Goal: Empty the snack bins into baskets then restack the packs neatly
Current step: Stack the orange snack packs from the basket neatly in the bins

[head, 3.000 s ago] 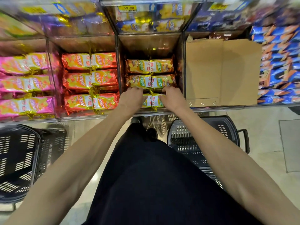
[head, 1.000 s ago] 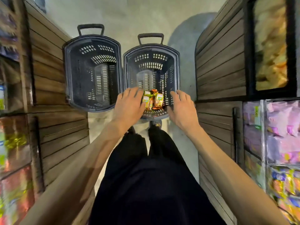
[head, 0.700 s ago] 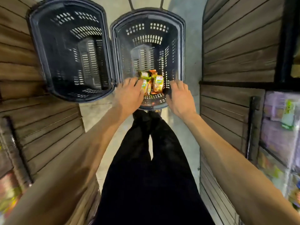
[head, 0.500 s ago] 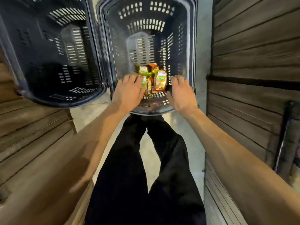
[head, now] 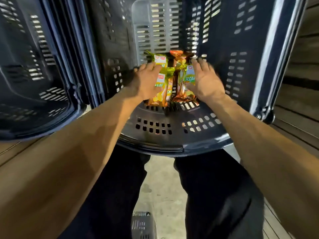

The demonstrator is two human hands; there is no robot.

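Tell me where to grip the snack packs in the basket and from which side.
Clamp the snack packs by their long outer edges, left hand and right hand pressing inward from above; they lie side by side lengthwise on the basket floor.

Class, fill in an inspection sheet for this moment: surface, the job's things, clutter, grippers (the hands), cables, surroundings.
Surface: pale floor, bare between the legs.
Job's things: snack packs, yellow-green and orange, bunched in the right basket; left basket looks empty.
Clutter: small grey slotted object on the floor, unclear what.
Grippers: left hand and right hand flank the packs, fingers spread; whether they grip cannot be told.
Cables: nothing seen.
Surroundings: wooden slat panelling on the right.
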